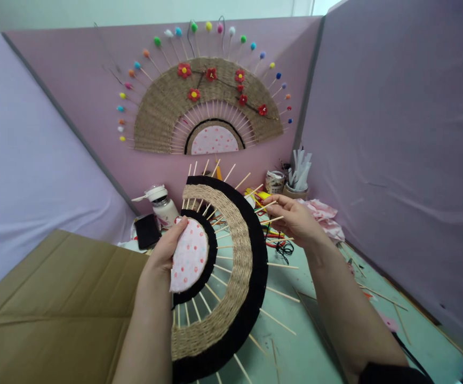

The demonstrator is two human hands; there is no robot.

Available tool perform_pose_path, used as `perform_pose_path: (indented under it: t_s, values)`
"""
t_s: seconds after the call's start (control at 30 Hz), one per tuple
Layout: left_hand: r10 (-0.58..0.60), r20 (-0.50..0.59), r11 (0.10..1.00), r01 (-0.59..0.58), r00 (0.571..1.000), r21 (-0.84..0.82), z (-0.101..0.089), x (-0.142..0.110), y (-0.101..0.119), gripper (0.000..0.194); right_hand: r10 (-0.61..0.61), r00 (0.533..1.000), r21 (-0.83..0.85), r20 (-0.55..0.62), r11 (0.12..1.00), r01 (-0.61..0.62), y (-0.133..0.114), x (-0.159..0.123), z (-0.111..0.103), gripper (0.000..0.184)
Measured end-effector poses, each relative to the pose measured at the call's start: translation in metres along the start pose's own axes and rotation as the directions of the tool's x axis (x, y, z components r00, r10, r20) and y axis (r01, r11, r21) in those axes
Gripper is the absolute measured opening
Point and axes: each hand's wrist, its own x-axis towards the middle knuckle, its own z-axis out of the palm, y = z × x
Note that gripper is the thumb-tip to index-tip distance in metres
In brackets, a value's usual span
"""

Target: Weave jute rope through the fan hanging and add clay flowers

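My left hand (pixel 166 246) grips a half-round woven fan (pixel 239 250) by its inner panel (pixel 191 253), pink with red dots, the thumb lying on the front. The fan stands on its side, its curve to the right. A black band (pixel 258 266) edges the tan woven ring, and thin wooden sticks (pixel 282 294) fan outward past it. At the upper right rim, my right hand (pixel 291 216) has its fingers curled together behind two stick ends; what they pinch is hidden. A tangle of black cord (pixel 284 248) shows just below it.
A finished fan (pixel 157 114) with red flowers and pompoms hangs on the pink back panel. Cardboard (pixel 55 304) lies left. Behind are a phone (pixel 147 232), a white bottle (pixel 165 209), jars (pixel 274 182) and crumpled pink cloth (pixel 325 216). Loose sticks (pixel 383 296) lie right.
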Motion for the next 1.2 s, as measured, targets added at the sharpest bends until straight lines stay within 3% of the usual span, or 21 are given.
perform_pose_path:
  t_s: [0.17,0.43,0.77,1.03,1.2]
  values:
    - [0.016,-0.024,0.998,-0.014,1.0,0.063,-0.001,-0.001,-0.001,0.025,0.026,0.999,0.139,0.032,0.99,-0.031,-0.003,0.001,-0.002,0.03]
    - [0.048,0.0,0.99,-0.048,0.999,0.135,-0.005,0.006,0.0,0.025,-0.01,0.999,0.219,-0.048,0.975,0.021,-0.007,0.0,-0.011,0.03]
    - [0.054,0.013,0.971,-0.056,0.998,0.232,-0.017,0.017,-0.003,0.029,-0.226,0.97,0.108,-0.09,0.966,0.235,-0.009,-0.003,-0.007,0.022]
    - [0.068,-0.015,0.974,-0.064,0.998,0.217,-0.006,0.007,-0.004,0.024,-0.138,0.99,0.141,-0.019,0.98,0.14,0.003,0.004,0.004,0.025]
    - [0.037,-0.031,0.989,-0.032,0.999,0.147,0.002,0.001,-0.002,0.027,-0.14,0.99,-0.112,0.007,0.984,0.14,0.02,0.014,0.005,0.02]
